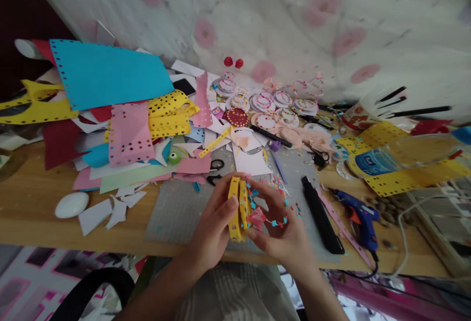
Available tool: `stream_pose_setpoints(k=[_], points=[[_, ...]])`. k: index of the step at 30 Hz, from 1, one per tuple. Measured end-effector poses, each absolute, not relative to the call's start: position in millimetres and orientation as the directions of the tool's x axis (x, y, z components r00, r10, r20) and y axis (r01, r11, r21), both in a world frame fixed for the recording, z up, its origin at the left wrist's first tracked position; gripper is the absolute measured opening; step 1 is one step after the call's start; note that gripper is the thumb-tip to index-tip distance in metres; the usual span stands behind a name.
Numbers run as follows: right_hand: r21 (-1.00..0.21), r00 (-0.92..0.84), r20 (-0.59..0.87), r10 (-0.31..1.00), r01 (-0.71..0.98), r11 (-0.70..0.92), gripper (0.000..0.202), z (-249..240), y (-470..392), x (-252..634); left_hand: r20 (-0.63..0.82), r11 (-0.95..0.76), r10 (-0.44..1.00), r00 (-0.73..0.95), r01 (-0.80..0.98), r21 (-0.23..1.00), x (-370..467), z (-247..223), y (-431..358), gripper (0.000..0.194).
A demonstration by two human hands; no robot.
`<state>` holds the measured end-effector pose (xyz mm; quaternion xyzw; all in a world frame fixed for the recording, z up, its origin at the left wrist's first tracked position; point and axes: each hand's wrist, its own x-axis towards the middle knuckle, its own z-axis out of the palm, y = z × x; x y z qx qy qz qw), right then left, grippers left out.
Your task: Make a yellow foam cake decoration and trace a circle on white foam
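Note:
Over the front of the grey cutting mat (172, 213), my left hand (215, 223) grips a yellow paper piece (234, 208) with star-shaped marks, thumb on its face. It looks like a round form seen edge-on, in two layers. My right hand (281, 227) holds its other side, where small blue and red stars and a pink folded paper piece (257, 218) stick out. The right fingers are curled behind these bits and partly hidden. Black-handled scissors (216, 165) lie just beyond my left hand.
Coloured paper sheets (114, 75) pile up at the left. Small decorated paper rounds (265, 100) stand at the back. A black marker-like stick (322, 218), a blue glue gun (358, 215) and a plastic bottle (405, 156) lie at the right. A white oval object (71, 205) sits front left.

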<state>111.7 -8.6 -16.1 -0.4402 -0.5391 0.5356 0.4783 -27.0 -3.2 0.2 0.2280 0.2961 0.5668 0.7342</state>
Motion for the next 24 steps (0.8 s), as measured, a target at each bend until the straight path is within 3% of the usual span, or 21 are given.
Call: stream_pose_setpoints(k=[4, 8, 10, 13, 17, 20, 24], points=[[-0.999, -0.140, 0.038, 0.989, -0.025, 0.035, 0.062, -19, -6, 110, -0.198, 0.273, 0.961, 0.191, -0.743, 0.611, -27, -6, -1, 0.046], [-0.996, -0.134, 0.064, 0.989, -0.063, 0.056, 0.088, -21, 1, 108, -0.338, 0.337, 0.916, 0.216, -0.872, 0.355, -27, -15, 7, 0.038], [-0.995, -0.161, 0.058, 0.985, -0.092, 0.043, 0.090, -23, 4, 107, -0.440, 0.318, 0.877, 0.192, -0.919, 0.233, -27, -18, 12, 0.034], [-0.997, -0.129, 0.014, 0.992, -0.076, 0.004, 0.073, -26, 5, 109, -0.512, 0.287, 0.839, 0.186, -0.949, 0.126, -28, -19, 19, 0.038], [-1.000, -0.019, -0.031, 0.999, 0.005, -0.030, 0.045, -27, 6, 113, -0.460, 0.317, 0.849, 0.260, -0.947, 0.051, -33, -23, 26, 0.048], [-1.000, 0.086, 0.015, 0.996, 0.019, 0.013, 0.031, -24, 7, 115, -0.445, 0.329, 0.849, 0.285, -0.944, 0.023, -38, -29, 30, 0.051], [-0.991, 0.071, 0.125, 0.990, 0.052, 0.122, 0.023, -22, 10, 110, -0.389, 0.367, 0.863, 0.322, -0.929, 0.044, -43, -37, 32, 0.056]])
